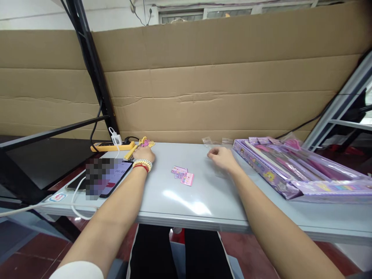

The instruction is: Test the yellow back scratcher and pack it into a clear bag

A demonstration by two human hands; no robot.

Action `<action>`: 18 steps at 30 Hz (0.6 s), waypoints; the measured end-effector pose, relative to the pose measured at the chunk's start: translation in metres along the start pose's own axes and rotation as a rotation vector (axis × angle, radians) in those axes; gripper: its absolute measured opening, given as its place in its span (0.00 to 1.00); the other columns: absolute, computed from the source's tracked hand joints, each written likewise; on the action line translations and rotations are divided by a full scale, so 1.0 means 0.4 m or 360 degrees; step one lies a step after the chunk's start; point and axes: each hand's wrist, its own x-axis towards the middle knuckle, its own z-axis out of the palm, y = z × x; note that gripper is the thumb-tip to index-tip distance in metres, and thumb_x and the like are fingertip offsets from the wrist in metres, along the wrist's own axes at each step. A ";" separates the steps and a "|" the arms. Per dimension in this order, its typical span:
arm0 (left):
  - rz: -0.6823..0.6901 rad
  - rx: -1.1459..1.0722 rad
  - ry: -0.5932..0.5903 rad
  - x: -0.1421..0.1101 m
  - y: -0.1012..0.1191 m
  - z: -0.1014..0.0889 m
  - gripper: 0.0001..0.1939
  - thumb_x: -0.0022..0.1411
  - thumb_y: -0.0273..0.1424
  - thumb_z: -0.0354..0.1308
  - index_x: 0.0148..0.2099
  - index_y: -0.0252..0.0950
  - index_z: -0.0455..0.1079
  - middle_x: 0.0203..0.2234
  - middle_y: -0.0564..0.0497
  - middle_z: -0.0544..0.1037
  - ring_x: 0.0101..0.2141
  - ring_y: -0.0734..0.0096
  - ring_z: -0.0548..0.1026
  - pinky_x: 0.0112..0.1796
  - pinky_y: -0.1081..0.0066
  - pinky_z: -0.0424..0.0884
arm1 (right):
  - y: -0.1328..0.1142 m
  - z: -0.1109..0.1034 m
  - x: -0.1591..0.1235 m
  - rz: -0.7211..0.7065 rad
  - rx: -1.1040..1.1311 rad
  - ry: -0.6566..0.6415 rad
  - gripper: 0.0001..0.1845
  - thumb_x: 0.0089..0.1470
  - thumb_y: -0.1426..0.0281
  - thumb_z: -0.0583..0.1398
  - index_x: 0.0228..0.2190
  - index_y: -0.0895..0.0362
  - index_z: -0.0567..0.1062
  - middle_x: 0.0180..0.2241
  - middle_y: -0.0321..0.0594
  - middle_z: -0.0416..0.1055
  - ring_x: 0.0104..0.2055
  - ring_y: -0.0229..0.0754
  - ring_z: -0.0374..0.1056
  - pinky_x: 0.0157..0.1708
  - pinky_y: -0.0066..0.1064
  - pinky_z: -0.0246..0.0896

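Observation:
My left hand, with beaded and red bracelets at the wrist, reaches to the back left of the table. It is at a small bundle of yellow and pink fork-shaped pieces; its fingertips are hidden, so its grip does not show. On the right, my right hand has its fingers curled together just above the tabletop. Clear plastic bags lie behind and around it; whether it pinches one I cannot make out. Between the hands, several small pink and purple printed cards lie overlapping.
A purple printed box of wrapped long items fills the right side. On the left are a phone, a white cable and a yellow power strip. A cardboard wall and black metal post stand behind.

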 end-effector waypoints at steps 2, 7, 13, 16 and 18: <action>-0.0004 0.0009 -0.0045 0.003 -0.008 0.013 0.22 0.56 0.28 0.49 0.51 0.25 0.69 0.49 0.30 0.71 0.50 0.50 0.69 0.46 0.60 0.64 | -0.009 0.004 -0.005 -0.0028 0.0005 -0.0002 0.10 0.46 0.70 0.56 0.28 0.58 0.77 0.32 0.41 0.76 0.36 0.41 0.70 0.35 0.27 0.58; 0.0063 0.0025 -0.0200 -0.003 0.006 0.006 0.22 0.55 0.28 0.50 0.52 0.27 0.70 0.49 0.30 0.72 0.51 0.46 0.69 0.46 0.56 0.64 | -0.038 0.016 -0.023 -0.0160 0.0031 0.0000 0.11 0.46 0.70 0.55 0.29 0.58 0.77 0.33 0.40 0.76 0.35 0.41 0.69 0.37 0.28 0.59; 0.0359 -0.0026 -0.0198 -0.051 0.039 -0.022 0.18 0.57 0.25 0.49 0.48 0.25 0.70 0.46 0.30 0.73 0.49 0.48 0.70 0.46 0.60 0.64 | -0.074 0.024 -0.043 -0.0286 0.0220 -0.0060 0.09 0.47 0.67 0.56 0.27 0.58 0.75 0.32 0.41 0.76 0.33 0.40 0.68 0.35 0.29 0.60; 0.0780 -0.0329 0.0047 -0.084 0.071 -0.037 0.15 0.62 0.28 0.46 0.46 0.29 0.69 0.42 0.36 0.74 0.45 0.57 0.72 0.44 0.65 0.65 | -0.086 0.027 -0.048 -0.0042 0.0628 -0.0323 0.14 0.50 0.60 0.57 0.31 0.59 0.73 0.29 0.42 0.74 0.26 0.37 0.67 0.26 0.27 0.58; 0.1121 -0.0619 0.0154 -0.105 0.095 -0.042 0.13 0.64 0.30 0.44 0.44 0.33 0.68 0.39 0.41 0.75 0.41 0.62 0.72 0.42 0.67 0.66 | -0.092 0.028 -0.048 0.0176 0.1050 -0.0525 0.19 0.52 0.55 0.56 0.36 0.59 0.70 0.25 0.41 0.73 0.21 0.35 0.64 0.19 0.25 0.52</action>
